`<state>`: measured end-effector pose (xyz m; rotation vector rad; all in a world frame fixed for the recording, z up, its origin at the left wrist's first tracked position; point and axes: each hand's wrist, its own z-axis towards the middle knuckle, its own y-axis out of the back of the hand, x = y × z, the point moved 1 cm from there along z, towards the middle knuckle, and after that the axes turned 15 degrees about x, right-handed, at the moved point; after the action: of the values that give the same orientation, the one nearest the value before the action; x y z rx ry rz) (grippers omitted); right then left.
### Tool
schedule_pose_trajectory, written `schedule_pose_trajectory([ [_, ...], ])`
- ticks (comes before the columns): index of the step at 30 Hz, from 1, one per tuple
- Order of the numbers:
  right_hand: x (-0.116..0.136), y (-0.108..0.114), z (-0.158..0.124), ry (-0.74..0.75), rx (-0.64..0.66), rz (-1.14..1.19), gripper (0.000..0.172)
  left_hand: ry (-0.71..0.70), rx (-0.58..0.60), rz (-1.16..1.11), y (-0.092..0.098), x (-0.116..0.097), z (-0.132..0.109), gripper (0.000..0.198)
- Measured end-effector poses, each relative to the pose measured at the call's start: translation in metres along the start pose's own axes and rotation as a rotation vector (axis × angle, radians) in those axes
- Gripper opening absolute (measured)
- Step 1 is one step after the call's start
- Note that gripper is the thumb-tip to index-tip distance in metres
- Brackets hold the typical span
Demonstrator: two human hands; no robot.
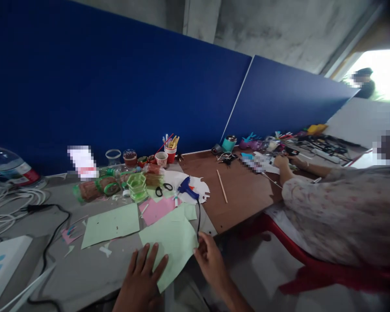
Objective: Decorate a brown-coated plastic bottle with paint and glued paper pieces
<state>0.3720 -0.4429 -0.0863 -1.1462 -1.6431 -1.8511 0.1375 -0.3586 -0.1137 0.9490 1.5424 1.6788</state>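
Over to a grey bench [84, 268] backed by deep blue partition panels [117, 95], with a rough concrete wall [263, 26] above. Cluttered all along the far edge at twelve o'clock. Down at six o'clock, lying flat and hanging over the near edge: a pale green sheet [173, 242], matte, thin, unevenly cut, one corner pointing down. Pressed from seven o'clock by the left hand [143, 277], palm down, fingers spread. Pinched at its right edge, four o'clock, by the right hand [211, 260], fingertips closed, right beside a black cord [199, 214]; hard to tell whether gripping that cord too. Up the cord at one o'clock, a blue glue gun [186, 186], with black-handled scissors [164, 189] just beside. Between, a pink sheet [156, 210]; at ten o'clock, a second green sheet [112, 225]. Off at three o'clock, a person's floral sleeve [338, 212] by a brown bench [243, 195], over a red plastic chair [299, 260].
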Motion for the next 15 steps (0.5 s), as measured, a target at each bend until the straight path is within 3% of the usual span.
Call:
schedule_pose_trajectory([
  [3, 0.011, 0.006, 0.006, 0.040, 0.084, -0.072, 0.027, 0.004, -0.071, 0.062, -0.009, 0.006, 0.000, 0.076],
  [8, 0.018, 0.049, 0.034, 0.056, 0.046, -0.203, 0.021, 0.061, -0.146, 0.054, -0.011, 0.009, -0.002, 0.072],
  [12, 0.029, 0.074, 0.083, 0.022, 0.030, -0.385, 0.028, 0.089, -0.140, 0.039, -0.010, 0.011, -0.006, 0.071],
  [15, 0.039, 0.073, 0.126, -0.049, 0.113, -0.648, 0.035, 0.080, -0.165, 0.026, -0.013, 0.016, -0.011, 0.072],
])
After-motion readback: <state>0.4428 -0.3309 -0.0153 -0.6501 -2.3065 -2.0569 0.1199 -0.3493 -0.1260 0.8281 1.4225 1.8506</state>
